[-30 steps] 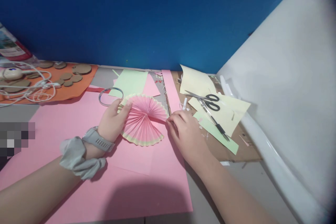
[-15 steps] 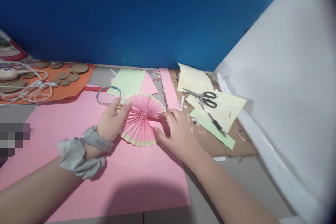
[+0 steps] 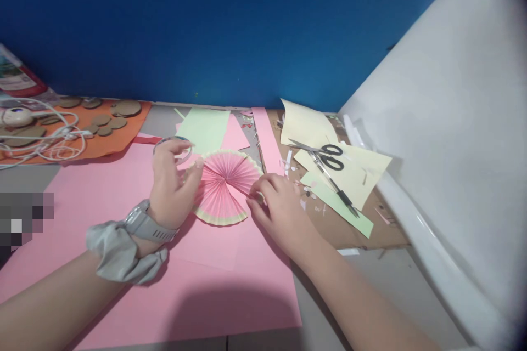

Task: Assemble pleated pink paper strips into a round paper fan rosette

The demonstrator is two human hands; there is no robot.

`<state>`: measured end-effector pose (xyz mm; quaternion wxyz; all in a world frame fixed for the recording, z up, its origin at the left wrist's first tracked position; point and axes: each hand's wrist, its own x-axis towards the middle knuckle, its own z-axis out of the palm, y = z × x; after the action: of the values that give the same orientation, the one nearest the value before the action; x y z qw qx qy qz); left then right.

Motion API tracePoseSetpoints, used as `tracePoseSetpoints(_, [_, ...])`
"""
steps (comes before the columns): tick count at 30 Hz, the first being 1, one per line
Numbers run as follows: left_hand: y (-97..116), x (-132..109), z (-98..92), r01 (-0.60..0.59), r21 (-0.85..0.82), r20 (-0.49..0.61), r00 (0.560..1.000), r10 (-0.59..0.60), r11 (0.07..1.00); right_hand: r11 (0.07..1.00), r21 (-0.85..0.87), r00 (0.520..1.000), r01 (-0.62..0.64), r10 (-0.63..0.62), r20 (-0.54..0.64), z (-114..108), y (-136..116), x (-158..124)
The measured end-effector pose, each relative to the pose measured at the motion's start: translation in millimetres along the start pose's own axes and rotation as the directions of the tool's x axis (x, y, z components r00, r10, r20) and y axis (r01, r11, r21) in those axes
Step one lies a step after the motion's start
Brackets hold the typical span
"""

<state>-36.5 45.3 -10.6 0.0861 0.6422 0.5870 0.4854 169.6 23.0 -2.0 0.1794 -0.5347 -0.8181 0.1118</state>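
A round pleated paper fan (image 3: 224, 205), pink with a pale yellow-green rim, lies spread on the large pink paper sheet (image 3: 230, 296). An open slit shows at its lower right, running in to the centre. My right hand (image 3: 280, 208) pinches the fan's right edge beside that slit. At the left, my left hand (image 3: 171, 186) is open, thumb and fingers apart, with the thumb by the fan's upper left rim. Its fingers reach over a thin bluish-grey ring (image 3: 190, 152), perhaps a roll of tape, which they partly cover.
Scissors (image 3: 331, 157) and a pen (image 3: 333, 184) rest on pale yellow paper (image 3: 362, 175) over a cardboard sheet (image 3: 329, 236). Green paper (image 3: 206, 126) lies behind the fan. Leftward are cardboard discs (image 3: 125, 108) on orange paper (image 3: 140, 126) and a tangled white cable (image 3: 69, 134). A blue wall (image 3: 230, 33) stands behind.
My left hand has let go of the fan's left side and lifted away, its fingers now over the ring. My right hand has closed its thumb and fingers at the fan's right edge.
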Motion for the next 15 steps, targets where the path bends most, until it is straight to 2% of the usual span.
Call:
tracePoseSetpoints(2, [2,6,-3.2,-0.156,0.045,0.097,0.984,0.151,0.987,0.999,-0.026,1.0,0.018,-0.018,-0.017,0,-1,-1])
tracePoseSetpoints(3, [3,10,-5.0,-0.188,0.023,0.211,0.961,0.179,0.982,0.999,-0.037,1.0,0.023,-0.023,-0.018,1,-1,-1])
tracePoseSetpoints(4, [3,16,-7.0,-0.215,-0.011,0.337,0.919,0.206,0.977,0.999,-0.042,1.0,0.025,-0.026,-0.012,1,-2,-2])
tracePoseSetpoints(5, [2,21,-9.1,-0.255,-0.016,0.46,0.856,0.234,0.967,0.999,-0.043,1.0,0.025,-0.025,-0.003,1,-3,-2])
tracePoseSetpoints(6, [1,26,-11.0,-0.323,-0.018,0.602,0.752,0.268,0.946,0.999,-0.04,1.0,0.021,-0.021,0.007,1,-4,-2])
tracePoseSetpoints(7, [0,30,-12.8,-0.397,-0.014,0.681,0.668,0.299,0.918,0.999,-0.036,1.0,0.016,-0.016,0.014,1,-5,-2])
tracePoseSetpoints(9, [-3,34,-15.1,-0.481,-0.001,0.751,0.578,0.319,0.877,1.0,-0.031,1.0,0.002,-0.001,0.018,0,-7,-3])
tracePoseSetpoints(11, [-7,33,-15.2,-0.477,-0.006,0.762,0.567,0.313,0.879,0.999,-0.035,1.0,-0.011,0.011,0.019,-1,-8,-4])
tracePoseSetpoints(15, [-12,24,-11.0,-0.417,-0.029,0.727,0.615,0.305,0.909,0.999,-0.039,0.999,-0.027,0.028,0.031,-1,-9,-5])
